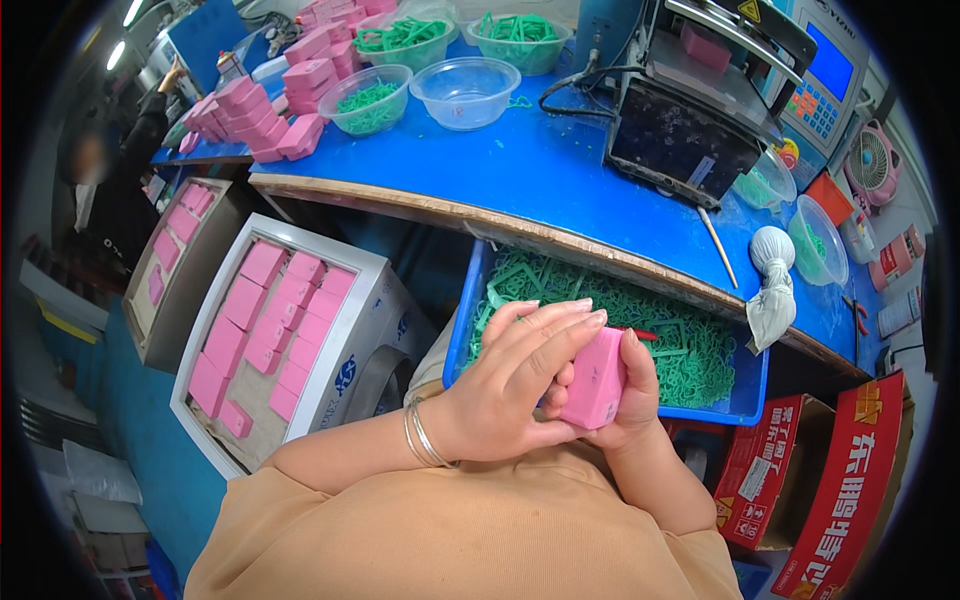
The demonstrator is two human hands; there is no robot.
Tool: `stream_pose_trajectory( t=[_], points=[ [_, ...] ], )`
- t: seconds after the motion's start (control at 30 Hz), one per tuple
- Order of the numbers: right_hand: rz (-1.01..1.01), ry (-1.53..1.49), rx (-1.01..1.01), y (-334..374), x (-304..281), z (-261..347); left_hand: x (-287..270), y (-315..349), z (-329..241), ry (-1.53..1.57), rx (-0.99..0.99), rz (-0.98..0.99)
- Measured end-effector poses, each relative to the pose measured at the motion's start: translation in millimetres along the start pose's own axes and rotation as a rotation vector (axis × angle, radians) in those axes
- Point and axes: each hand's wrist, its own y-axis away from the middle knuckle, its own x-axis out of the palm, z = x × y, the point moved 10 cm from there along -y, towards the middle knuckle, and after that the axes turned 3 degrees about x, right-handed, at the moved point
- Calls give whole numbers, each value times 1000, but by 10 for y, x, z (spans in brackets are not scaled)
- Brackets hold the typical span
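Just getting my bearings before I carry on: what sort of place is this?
Probably a small moulding workshop. Stacked pink mould-like blocks and plastic bowls of green pieces stand on a blue workbench, with a keypad-operated machine at its right end.

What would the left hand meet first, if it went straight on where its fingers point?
In the picture, the left hand would first reach green scraps in the blue bin; depth is unclear, so it might pass above them toward the table's wooden edge.
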Motion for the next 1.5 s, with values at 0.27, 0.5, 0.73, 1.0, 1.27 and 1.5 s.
stream_pose_trajectory(
  t=[0.27, 0.5, 0.73, 1.0, 1.27, 1.5],
  points=[
    [-163, 72, -24, -17, -235, 8, -22, 28, 25, 70, 14, -65],
    [-220, 373, -98, 10, -124, 105, 6, 72, 17, 74, 56, -77],
    [-200, 423, -75, 7, -65, 85, 79, 44, 78, 102, -40, 9],
    [-167, 288, -75, -34, -5, 98, 57, 52, 90, 106, -38, -1],
    [-328, 251, -161, 78, -243, 241, 0, 16, 34, 28, -6, -21],
    [69, 231, 8, 23, 209, 190, 18, 23, 15, 16, 10, -7]
  ],
)
